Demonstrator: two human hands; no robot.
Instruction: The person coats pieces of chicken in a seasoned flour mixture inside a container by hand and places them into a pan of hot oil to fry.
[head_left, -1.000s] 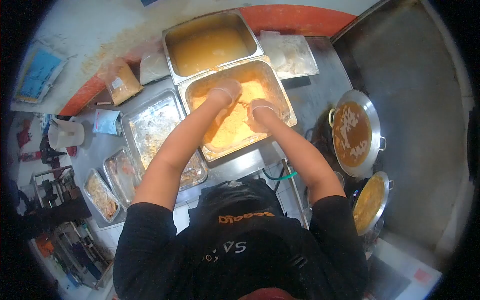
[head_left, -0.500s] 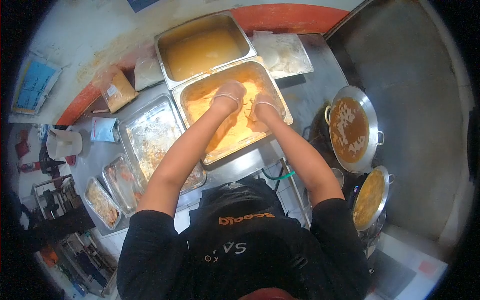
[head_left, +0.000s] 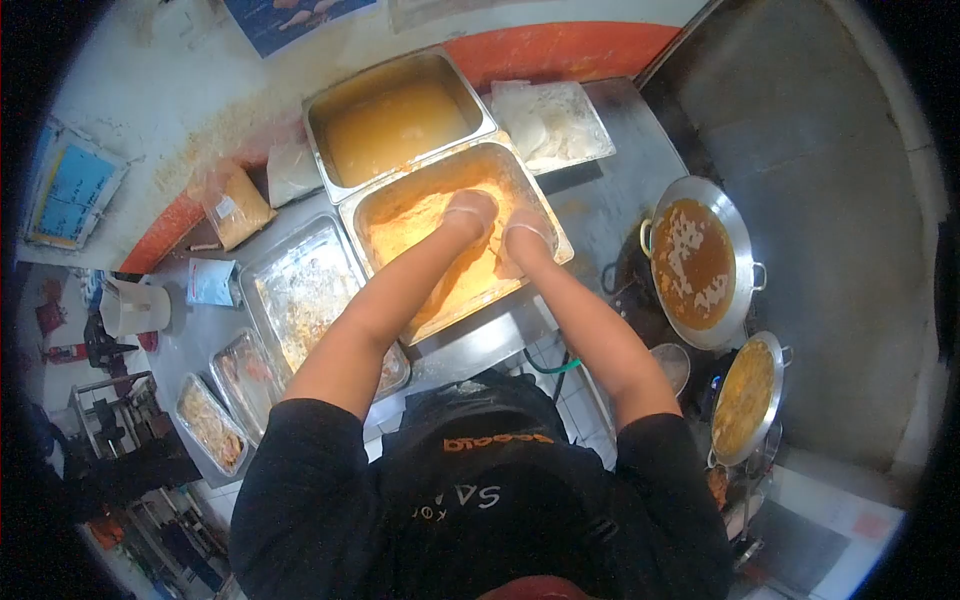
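Observation:
A steel pan (head_left: 352,222) of orange-yellow powder (head_left: 405,232) stands on the metal table. Both hands are down in it, each in a thin clear glove. My left hand (head_left: 470,210) is at the middle of the pan, its fingers sunk in the powder and out of sight. Close beside it, toward the right wall of the pan, my right hand (head_left: 524,240) also reaches into the powder, fingers hidden. Whether either holds anything cannot be seen. Behind this pan, and touching it, sits a second steel pan (head_left: 318,150) of cloudy yellowish liquid.
Left of the pans lie a large metal tray (head_left: 300,290) with scraps, two smaller trays (head_left: 212,425), a bag of brown powder (head_left: 238,208) and a white jug (head_left: 135,307). A tray of white powder (head_left: 565,125) is behind right. Two pans of oil (head_left: 695,265) stand at the right.
My left hand has shifted slightly, and the two hands are nearer each other in the powder. The view has tilted, so the pans appear lower and further left.

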